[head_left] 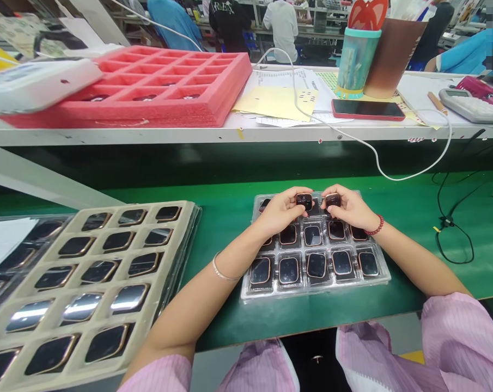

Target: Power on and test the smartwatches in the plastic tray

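Note:
My left hand pinches a smartwatch body, a rounded square of dark glass with a gold-coloured rim. A second smartwatch body is gripped by the fingers of my right hand. Both hands are over the back rows of a clear plastic tray, and the two watch bodies are a short way apart. Similar dark watch bodies, such as the one in the front row, lie in the tray's pockets. My hands and wrists hide part of the back pockets.
At left, a beige tray holds more watch bodies, stacked on clear trays. The shelf above carries a pink foam tray, a phone, a cup and a calculator. A white cable droops off it. Black cables lie at right.

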Tool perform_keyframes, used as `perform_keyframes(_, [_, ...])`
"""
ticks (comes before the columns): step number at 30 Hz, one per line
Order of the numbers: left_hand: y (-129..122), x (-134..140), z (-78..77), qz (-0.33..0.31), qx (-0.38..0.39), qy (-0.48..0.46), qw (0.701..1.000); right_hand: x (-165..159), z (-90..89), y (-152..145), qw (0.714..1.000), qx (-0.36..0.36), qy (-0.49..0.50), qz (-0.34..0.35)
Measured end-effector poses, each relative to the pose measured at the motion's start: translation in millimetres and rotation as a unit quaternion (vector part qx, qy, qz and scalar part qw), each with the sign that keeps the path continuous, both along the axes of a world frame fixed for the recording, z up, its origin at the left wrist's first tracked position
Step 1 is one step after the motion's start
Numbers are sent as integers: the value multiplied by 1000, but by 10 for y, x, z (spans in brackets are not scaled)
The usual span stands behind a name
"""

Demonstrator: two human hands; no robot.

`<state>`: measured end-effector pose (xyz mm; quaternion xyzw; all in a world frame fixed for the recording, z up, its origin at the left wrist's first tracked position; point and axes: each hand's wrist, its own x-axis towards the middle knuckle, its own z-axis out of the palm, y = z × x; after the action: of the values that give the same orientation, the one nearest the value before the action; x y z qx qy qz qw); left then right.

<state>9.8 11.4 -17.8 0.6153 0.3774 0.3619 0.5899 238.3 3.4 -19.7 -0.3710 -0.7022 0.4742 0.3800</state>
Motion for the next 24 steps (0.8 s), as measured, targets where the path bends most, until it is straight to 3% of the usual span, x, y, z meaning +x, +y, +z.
perform_keyframes(15, [-20,1,42,20,-13,4,1000,22,-20,6,998,-55,5,-17])
perform_keyframes(24, [-27,10,61,5,-7,-13,1000,21,-20,-4,999,-49,5,-5])
